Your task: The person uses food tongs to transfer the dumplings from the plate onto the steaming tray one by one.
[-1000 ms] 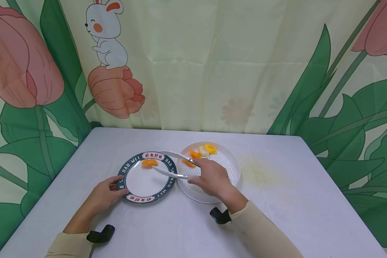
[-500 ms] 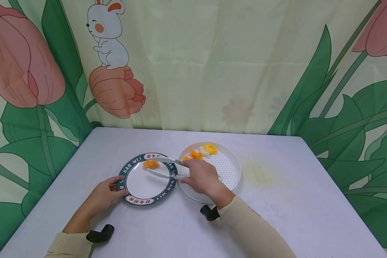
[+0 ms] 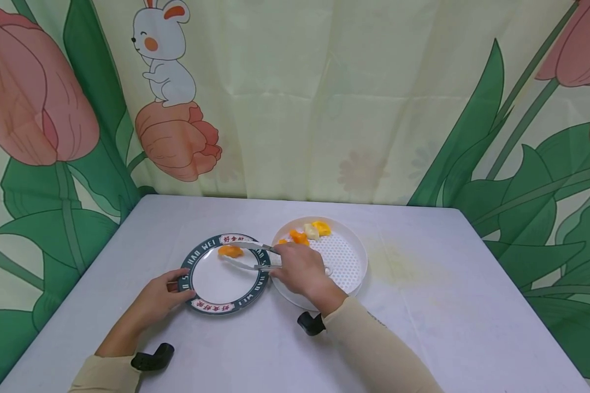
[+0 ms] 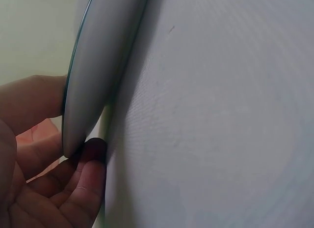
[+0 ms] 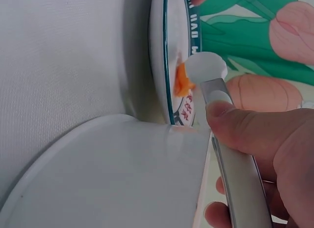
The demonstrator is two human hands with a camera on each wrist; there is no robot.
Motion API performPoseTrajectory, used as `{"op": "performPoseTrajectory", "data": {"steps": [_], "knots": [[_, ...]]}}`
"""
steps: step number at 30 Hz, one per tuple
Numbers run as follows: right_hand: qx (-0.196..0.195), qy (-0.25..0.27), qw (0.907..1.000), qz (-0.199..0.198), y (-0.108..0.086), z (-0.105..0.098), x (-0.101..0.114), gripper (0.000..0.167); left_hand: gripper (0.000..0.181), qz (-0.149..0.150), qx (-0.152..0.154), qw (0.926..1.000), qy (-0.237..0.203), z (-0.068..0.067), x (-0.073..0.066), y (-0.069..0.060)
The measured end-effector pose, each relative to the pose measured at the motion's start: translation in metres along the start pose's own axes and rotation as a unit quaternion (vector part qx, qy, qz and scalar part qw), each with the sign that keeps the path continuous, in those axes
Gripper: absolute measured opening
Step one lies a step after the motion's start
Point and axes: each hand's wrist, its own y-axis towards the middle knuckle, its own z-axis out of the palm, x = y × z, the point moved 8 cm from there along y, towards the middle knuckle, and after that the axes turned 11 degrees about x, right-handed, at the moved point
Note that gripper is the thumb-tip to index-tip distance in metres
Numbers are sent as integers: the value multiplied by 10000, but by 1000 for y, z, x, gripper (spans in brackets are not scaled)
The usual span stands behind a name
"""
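Note:
My left hand (image 3: 160, 297) pinches the left rim of a white plate (image 3: 221, 278) with a dark lettered border; in the left wrist view, thumb and fingers lie on both sides of the plate's edge (image 4: 98, 66). My right hand (image 3: 302, 273) grips a pair of metal tongs (image 5: 235, 174) with pale tips. The tongs' spread tips reach over the plate, beside an orange food piece (image 3: 230, 251) near its far rim. Whether they touch it I cannot tell. Under my right hand stands a round white perforated tray (image 3: 346, 267) holding orange pieces (image 3: 299, 237), a cream piece (image 3: 311, 231) and a yellow piece (image 3: 322, 228).
A white cloth covers the table (image 3: 447, 305), with a faint yellowish stain (image 3: 393, 262) right of the tray. Behind the table hangs a curtain (image 3: 295, 109) printed with tulips and a rabbit. The tray and the plate stand side by side, very close together.
My right hand has moved left with the tongs, whose tips now lie farther over the plate by the orange piece. My left hand keeps its hold on the rim.

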Motion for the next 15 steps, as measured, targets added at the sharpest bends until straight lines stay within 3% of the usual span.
{"op": "performPoseTrajectory", "data": {"steps": [15], "knots": [[-36,122,9999,104,2,5,3,46,76,40,-31,10000,-29,0,2,2]]}}
